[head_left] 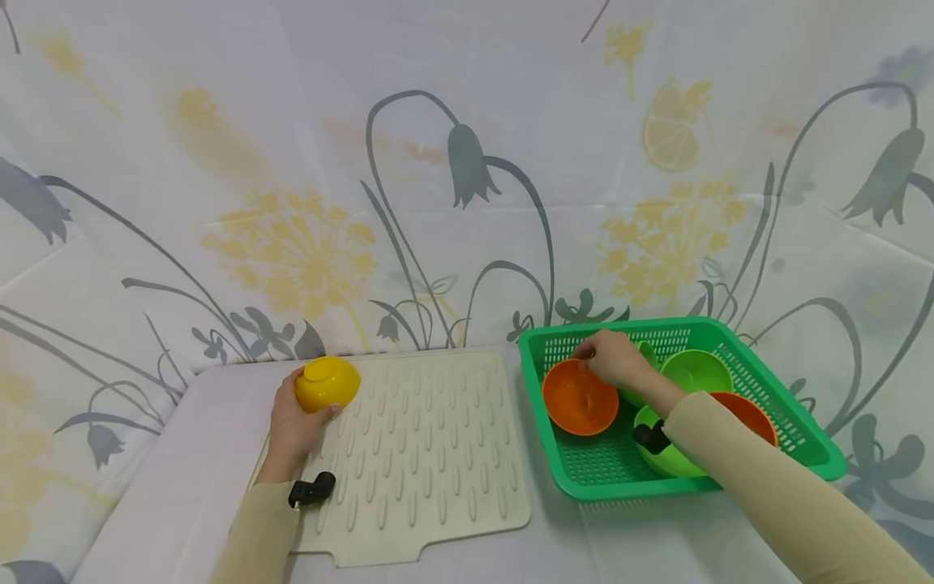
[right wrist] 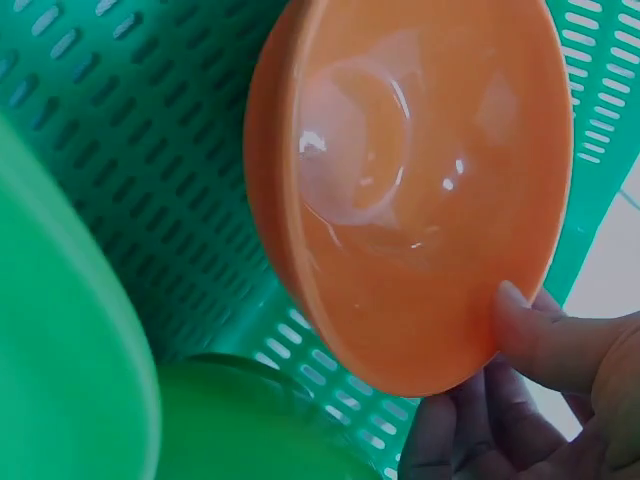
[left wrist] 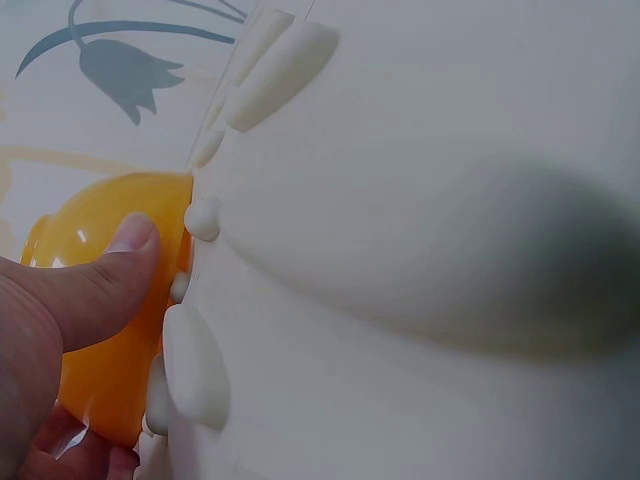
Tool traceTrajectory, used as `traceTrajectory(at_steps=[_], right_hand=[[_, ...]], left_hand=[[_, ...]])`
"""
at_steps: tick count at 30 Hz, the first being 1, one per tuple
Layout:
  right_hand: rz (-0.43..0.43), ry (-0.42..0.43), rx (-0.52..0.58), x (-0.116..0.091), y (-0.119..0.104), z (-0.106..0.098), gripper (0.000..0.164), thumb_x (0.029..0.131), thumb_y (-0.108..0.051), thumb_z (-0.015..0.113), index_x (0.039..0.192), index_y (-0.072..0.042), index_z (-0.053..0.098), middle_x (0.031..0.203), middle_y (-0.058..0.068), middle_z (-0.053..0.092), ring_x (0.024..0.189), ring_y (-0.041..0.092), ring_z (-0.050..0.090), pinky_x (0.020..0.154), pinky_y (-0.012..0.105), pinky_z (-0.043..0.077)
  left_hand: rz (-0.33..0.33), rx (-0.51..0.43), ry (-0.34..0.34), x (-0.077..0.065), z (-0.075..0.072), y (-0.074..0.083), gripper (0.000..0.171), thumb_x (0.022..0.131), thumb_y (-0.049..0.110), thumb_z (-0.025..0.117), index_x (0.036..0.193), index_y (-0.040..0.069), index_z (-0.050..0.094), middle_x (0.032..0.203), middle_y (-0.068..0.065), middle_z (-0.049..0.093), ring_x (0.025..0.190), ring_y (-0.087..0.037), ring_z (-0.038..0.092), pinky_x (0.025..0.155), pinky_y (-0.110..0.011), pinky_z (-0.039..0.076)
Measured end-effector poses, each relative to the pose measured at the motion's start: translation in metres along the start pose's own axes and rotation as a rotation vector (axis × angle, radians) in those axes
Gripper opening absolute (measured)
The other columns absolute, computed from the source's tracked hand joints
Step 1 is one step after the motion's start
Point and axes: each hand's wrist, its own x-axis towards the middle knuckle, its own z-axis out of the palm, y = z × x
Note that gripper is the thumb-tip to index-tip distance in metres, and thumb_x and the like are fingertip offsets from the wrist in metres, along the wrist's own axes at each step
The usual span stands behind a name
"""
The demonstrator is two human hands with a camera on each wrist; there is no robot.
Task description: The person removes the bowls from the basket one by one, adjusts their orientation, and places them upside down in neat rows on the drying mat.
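A yellow bowl is upside down at the far left corner of a cream ribbed drying mat. My left hand grips it from the side, thumb across the outer wall in the left wrist view, rim right at the mat's ridges. On the right, my right hand reaches into a green perforated basket and pinches the rim of an orange bowl. In the right wrist view the thumb lies inside that bowl and the other fingers are behind its wall.
Also in the basket are light green bowls, a second orange bowl partly behind the right sleeve, and a green piece with a handle near the right hand. A flower-printed cloth rises behind the mat and basket.
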Motion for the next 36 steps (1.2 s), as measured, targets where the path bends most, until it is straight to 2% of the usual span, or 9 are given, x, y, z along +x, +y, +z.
traceTrajectory(at_steps=[9,16,22,26,32,36], right_hand=[[-0.008,0.057,0.063,-0.008,-0.001,-0.015,0.023,0.098,-0.002,0.059,0.115,0.001,0.072,0.116,0.024,0.067,0.108,0.042,0.060,0.081,0.046,0.056],[0.036,0.062,0.181,-0.013,0.011,-0.027,0.026,0.099,-0.006,0.057,0.120,0.004,0.068,0.121,0.026,0.063,0.110,0.042,0.057,0.084,0.048,0.055],[0.079,0.020,0.376,-0.014,0.022,-0.026,0.034,0.100,-0.010,0.059,0.129,0.008,0.061,0.127,0.027,0.060,0.107,0.036,0.061,0.085,0.040,0.057],[0.104,-0.021,0.502,-0.012,0.023,-0.020,0.039,0.101,-0.011,0.058,0.134,0.009,0.055,0.131,0.027,0.057,0.114,0.038,0.059,0.091,0.044,0.055],[0.125,-0.084,0.582,-0.011,0.020,-0.015,0.041,0.101,-0.011,0.057,0.137,0.008,0.053,0.134,0.026,0.056,0.110,0.032,0.062,0.090,0.044,0.056],[0.131,-0.093,0.594,-0.013,0.016,-0.017,0.041,0.101,-0.010,0.057,0.138,0.008,0.052,0.134,0.026,0.056,0.108,0.029,0.064,0.090,0.043,0.056]], left_hand=[[0.017,0.004,0.001,0.002,0.002,0.002,0.087,0.084,0.004,0.076,0.153,-0.001,0.023,0.148,-0.031,0.031,0.137,-0.046,0.031,0.116,-0.058,0.021],[0.023,-0.002,-0.001,0.001,0.004,0.006,0.087,0.083,0.003,0.076,0.153,-0.001,0.024,0.147,-0.032,0.031,0.136,-0.046,0.031,0.116,-0.058,0.021],[0.030,0.003,0.002,0.002,0.004,0.007,0.087,0.083,0.003,0.077,0.152,-0.001,0.025,0.147,-0.032,0.031,0.136,-0.046,0.031,0.116,-0.058,0.021],[0.026,-0.001,-0.003,0.003,0.003,0.006,0.087,0.084,0.004,0.077,0.153,-0.001,0.024,0.149,-0.031,0.030,0.138,-0.046,0.029,0.116,-0.058,0.021],[-0.003,0.017,-0.030,0.003,-0.002,0.001,0.090,0.085,0.009,0.077,0.155,0.000,0.020,0.152,-0.030,0.028,0.139,-0.045,0.028,0.116,-0.058,0.021],[0.008,0.030,-0.063,0.003,-0.006,0.000,0.091,0.086,0.010,0.076,0.155,-0.001,0.018,0.153,-0.030,0.027,0.138,-0.046,0.029,0.115,-0.060,0.022]])
